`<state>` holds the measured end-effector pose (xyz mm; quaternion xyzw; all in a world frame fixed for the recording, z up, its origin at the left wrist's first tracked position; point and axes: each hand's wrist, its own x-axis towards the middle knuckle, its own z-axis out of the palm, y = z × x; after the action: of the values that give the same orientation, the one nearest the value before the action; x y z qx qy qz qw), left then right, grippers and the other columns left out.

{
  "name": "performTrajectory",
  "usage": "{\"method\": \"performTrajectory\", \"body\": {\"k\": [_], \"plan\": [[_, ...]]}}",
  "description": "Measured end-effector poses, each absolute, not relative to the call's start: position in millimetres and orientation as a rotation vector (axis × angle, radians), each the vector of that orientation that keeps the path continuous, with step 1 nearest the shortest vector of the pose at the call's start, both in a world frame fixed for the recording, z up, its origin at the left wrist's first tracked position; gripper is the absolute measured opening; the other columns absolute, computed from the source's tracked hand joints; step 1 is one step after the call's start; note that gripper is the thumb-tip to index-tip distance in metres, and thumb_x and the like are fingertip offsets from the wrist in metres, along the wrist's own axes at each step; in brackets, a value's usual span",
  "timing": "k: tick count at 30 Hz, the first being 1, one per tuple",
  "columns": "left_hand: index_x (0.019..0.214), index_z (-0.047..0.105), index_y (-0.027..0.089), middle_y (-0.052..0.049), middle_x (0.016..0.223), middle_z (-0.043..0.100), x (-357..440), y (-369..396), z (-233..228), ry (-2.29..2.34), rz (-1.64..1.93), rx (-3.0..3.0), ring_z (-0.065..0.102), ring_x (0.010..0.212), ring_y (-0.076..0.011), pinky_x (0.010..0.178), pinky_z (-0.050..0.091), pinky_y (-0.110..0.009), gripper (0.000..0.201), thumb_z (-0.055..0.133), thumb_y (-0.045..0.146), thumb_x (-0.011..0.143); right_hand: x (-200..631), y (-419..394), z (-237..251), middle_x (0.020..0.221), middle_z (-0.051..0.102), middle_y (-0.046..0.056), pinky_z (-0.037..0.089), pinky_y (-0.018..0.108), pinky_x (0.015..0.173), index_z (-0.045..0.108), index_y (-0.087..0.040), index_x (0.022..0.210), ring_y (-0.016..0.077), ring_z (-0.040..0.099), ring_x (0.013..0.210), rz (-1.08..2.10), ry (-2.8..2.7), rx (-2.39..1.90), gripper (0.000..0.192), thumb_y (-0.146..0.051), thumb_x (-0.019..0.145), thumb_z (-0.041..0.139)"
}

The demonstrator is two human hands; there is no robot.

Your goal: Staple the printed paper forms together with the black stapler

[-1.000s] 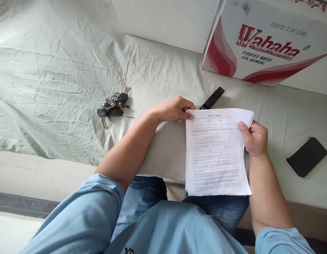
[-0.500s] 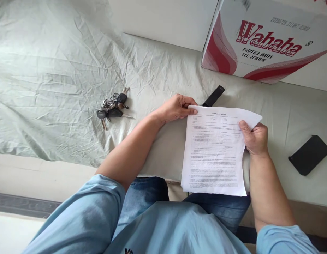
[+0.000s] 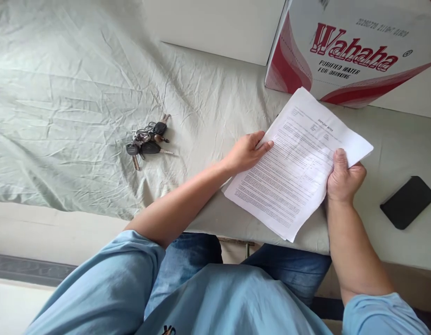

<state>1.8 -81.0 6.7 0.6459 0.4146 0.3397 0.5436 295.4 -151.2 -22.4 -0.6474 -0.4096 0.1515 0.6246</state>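
Gripping the printed sheets (image 3: 299, 163) is done by the right hand (image 3: 344, 179), thumb pinched over their right edge, while the left hand (image 3: 248, 151) lies flat, fingers spread along the left edge. The stack is held tilted above the near edge of the cloth-covered surface (image 3: 79, 116). A firmer two-sided pinch is advised, so pages stay aligned. Farther off, keys (image 3: 145, 139) lie left, a dark phone (image 3: 407, 202) right, a carton (image 3: 351, 51) at the far edge.

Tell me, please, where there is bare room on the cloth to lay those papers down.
The widest bare patch is the wrinkled cloth left of the keys. A smaller strip lies between the papers and the black phone. It is crowded near the Wahaha box, where both hands hold the papers.
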Motion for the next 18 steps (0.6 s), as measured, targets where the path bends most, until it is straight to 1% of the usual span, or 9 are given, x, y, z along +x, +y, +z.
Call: {"method": "performTrajectory", "body": {"k": [2, 3, 5, 7, 8, 10, 12, 15, 18], "plan": [[0.075, 0.036, 0.026, 0.002, 0.070, 0.036, 4, -83, 5, 0.958, 0.813, 1.533, 0.037, 0.066, -0.0138, 0.062, 0.031, -0.035, 0.081, 0.076, 0.093, 0.098, 295, -149, -23, 0.111, 0.090, 0.006, 0.069, 0.058, 0.122, 0.091, -0.025, 0.111, 0.0347, 0.087, 0.128, 0.392, -0.901, -1.445, 0.042, -0.066, 0.099, 0.088], [0.076, 0.040, 0.026, 0.002, 0.072, 0.041, 5, -83, 4, 0.933, 0.826, 1.496, 0.042, 0.067, -0.0143, 0.063, 0.035, -0.035, 0.078, 0.074, 0.092, 0.100, 296, -149, -23, 0.110, 0.090, 0.006, 0.069, 0.059, 0.122, 0.090, -0.026, 0.110, 0.0350, 0.087, 0.130, 0.440, -0.897, -1.415, 0.042, -0.067, 0.100, 0.087], [0.085, 0.055, 0.025, -0.001, 0.080, 0.057, 5, -84, 2, 0.887, 0.888, 1.376, 0.058, 0.075, -0.0171, 0.068, 0.047, -0.034, 0.071, 0.070, 0.092, 0.103, 297, -150, -21, 0.111, 0.089, 0.006, 0.069, 0.062, 0.123, 0.089, -0.028, 0.111, 0.0358, 0.086, 0.134, 0.583, -0.941, -1.366, 0.043, -0.069, 0.100, 0.084], [0.102, 0.067, 0.025, -0.004, 0.093, 0.072, 7, -84, 0, 0.867, 0.970, 1.260, 0.072, 0.091, -0.0217, 0.078, 0.057, -0.034, 0.067, 0.064, 0.092, 0.106, 297, -153, -17, 0.116, 0.090, 0.007, 0.070, 0.064, 0.122, 0.089, -0.030, 0.113, 0.0372, 0.085, 0.137, 0.768, -1.030, -1.355, 0.042, -0.070, 0.098, 0.087], [0.110, 0.070, 0.026, -0.006, 0.099, 0.076, 7, -85, -1, 0.867, 1.005, 1.219, 0.076, 0.098, -0.0236, 0.082, 0.060, -0.035, 0.067, 0.061, 0.092, 0.107, 297, -155, -16, 0.118, 0.090, 0.008, 0.070, 0.064, 0.120, 0.089, -0.030, 0.113, 0.0379, 0.084, 0.137, 0.848, -1.061, -1.362, 0.042, -0.069, 0.096, 0.090], [0.120, 0.072, 0.027, -0.006, 0.106, 0.078, 9, -86, -4, 0.879, 1.047, 1.173, 0.079, 0.107, -0.0249, 0.088, 0.063, -0.036, 0.066, 0.058, 0.091, 0.110, 296, -158, -15, 0.118, 0.090, 0.008, 0.073, 0.063, 0.114, 0.088, -0.030, 0.110, 0.0383, 0.085, 0.134, 0.922, -1.052, -1.384, 0.042, -0.068, 0.092, 0.095], [0.120, 0.071, 0.026, -0.005, 0.104, 0.077, 12, -89, -5, 0.913, 1.045, 1.153, 0.078, 0.105, -0.0232, 0.087, 0.063, -0.034, 0.063, 0.061, 0.088, 0.111, 293, -158, -17, 0.117, 0.090, 0.008, 0.074, 0.060, 0.110, 0.088, -0.028, 0.108, 0.0365, 0.087, 0.125, 0.849, -0.966, -1.399, 0.042, -0.064, 0.090, 0.098], [0.112, 0.068, 0.025, -0.003, 0.096, 0.070, 13, -92, -5, 0.969, 0.986, 1.153, 0.071, 0.092, -0.0191, 0.077, 0.057, -0.030, 0.060, 0.071, 0.085, 0.108, 287, -154, -20, 0.114, 0.090, 0.008, 0.072, 0.054, 0.114, 0.088, -0.024, 0.106, 0.0315, 0.087, 0.116, 0.639, -0.783, -1.383, 0.033, -0.053, 0.092, 0.096], [0.111, 0.067, 0.025, -0.005, 0.103, 0.073, 12, -92, -3, 0.903, 0.889, 1.190, 0.071, 0.095, -0.0209, 0.077, 0.058, -0.031, 0.062, 0.082, 0.084, 0.100, 281, -152, -19, 0.115, 0.090, 0.009, 0.067, 0.052, 0.123, 0.087, -0.022, 0.106, 0.0304, 0.085, 0.122, 0.551, -0.764, -1.365, 0.030, -0.050, 0.096, 0.091]]}}
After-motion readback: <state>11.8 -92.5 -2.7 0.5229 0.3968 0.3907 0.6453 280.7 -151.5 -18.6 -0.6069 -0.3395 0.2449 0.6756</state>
